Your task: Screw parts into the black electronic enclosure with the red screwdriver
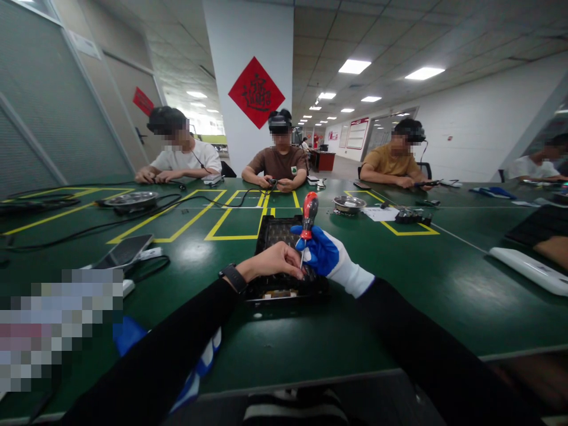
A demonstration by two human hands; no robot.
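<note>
A black device housing lies on the green table in front of me. My right hand, in a blue and white glove, is closed round a screwdriver with a red and black handle. The tool stands nearly upright, its shaft pointing down at the housing. Bare and wearing a black wristband, my left hand is over the housing with its fingers pinched together beside the screwdriver's tip. Whatever is between those fingertips is too small to make out.
A blue and white glove lies partly under my left forearm. A phone and cables are at the left. Metal bowls stand farther back. Several people sit across the table; a white object lies at the right.
</note>
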